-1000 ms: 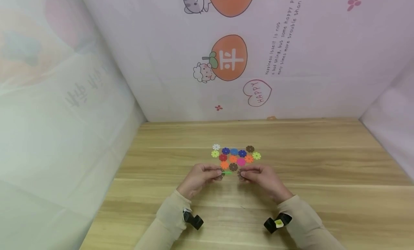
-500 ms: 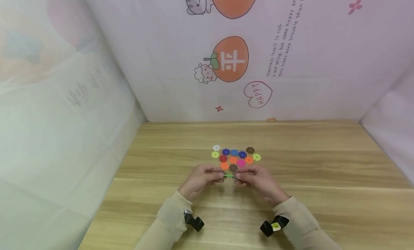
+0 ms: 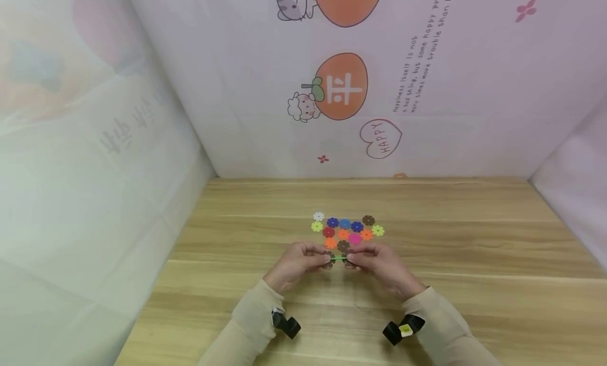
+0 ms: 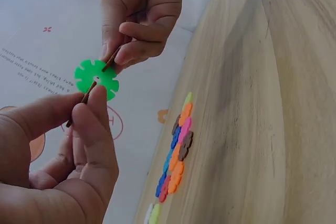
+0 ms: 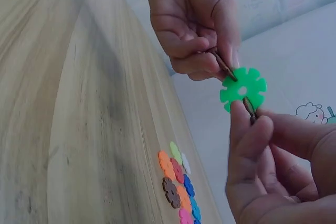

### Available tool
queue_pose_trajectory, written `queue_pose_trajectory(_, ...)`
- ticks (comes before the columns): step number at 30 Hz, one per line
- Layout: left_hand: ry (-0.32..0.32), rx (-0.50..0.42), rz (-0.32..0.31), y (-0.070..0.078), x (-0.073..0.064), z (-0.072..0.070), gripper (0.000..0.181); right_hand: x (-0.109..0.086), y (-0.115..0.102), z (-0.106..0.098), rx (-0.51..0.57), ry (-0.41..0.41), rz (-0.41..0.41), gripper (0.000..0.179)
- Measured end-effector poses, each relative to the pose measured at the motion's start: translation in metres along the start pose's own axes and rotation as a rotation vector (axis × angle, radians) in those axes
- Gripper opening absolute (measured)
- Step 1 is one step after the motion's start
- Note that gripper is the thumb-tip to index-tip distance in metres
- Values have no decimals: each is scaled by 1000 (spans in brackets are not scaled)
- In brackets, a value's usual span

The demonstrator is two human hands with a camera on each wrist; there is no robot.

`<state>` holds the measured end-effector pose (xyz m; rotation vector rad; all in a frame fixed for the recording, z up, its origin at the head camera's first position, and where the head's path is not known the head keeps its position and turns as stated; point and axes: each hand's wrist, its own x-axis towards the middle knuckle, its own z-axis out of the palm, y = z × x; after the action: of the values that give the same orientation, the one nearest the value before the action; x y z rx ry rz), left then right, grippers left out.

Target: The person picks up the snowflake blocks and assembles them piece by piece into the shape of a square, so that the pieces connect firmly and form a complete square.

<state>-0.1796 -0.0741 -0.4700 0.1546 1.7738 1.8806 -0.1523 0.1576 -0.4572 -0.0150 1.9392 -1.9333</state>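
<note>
A green notched plastic disc [image 4: 97, 77] sits between two brown notched discs, each slotted into one of its edges. My left hand [image 3: 299, 261] pinches one brown disc [image 4: 79, 109] between thumb and fingers. The other brown disc [image 5: 251, 110] is pinched by my right hand [image 3: 379, 263], facing the left one. In the head view the green disc [image 3: 339, 258] shows edge-on as a thin strip. Both hands hold the joined pieces above the table, just in front of the loose discs. Fingers cover much of both brown discs.
Several loose notched discs lie flat on the wooden table [image 3: 265, 208] beyond the hands, among them a white disc [image 3: 319, 216], a pink disc [image 3: 355, 239] and a brown disc [image 3: 368, 220]. Printed cloth walls [image 3: 256, 118] stand behind and at both sides.
My right hand has moved left toward the left hand, bringing its brown disc against the green disc's free edge. The left hand has barely moved. The loose discs lie as before.
</note>
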Motion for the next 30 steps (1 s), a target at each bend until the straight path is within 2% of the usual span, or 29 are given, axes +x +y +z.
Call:
queue_pose_trajectory(4, -46, 100, -7, 0, 0, -3, 25, -2, 0, -4, -44, -58, -15, 40)
queue_pose_trajectory(8, -46, 289, 10, 2, -1, -5, 25, -3, 0, -5, -78, -98, -20, 41)
queue_pose_trajectory(11, -47, 353, 13, 2, 1, -1, 22, -2, 1, -3, -117, -98, -28, 40)
queue_pose_trajectory(15, -60, 317, -5, 2, 5, 6, 21, 1, 3, 3, -130, -77, -43, 33)
queue_pose_trajectory(21, -32, 267, -10, 2, 7, 8, 23, 7, 5, 1, -140, -69, -63, 30)
queue_pose_trajectory(28, 64, 145, -14, 0, 3, -2, 28, 14, 12, -14, -523, 25, -85, 31)
queue_pose_trajectory(30, 77, 121, -21, 0, 2, -4, 28, 17, 15, -18, -564, 33, -83, 32)
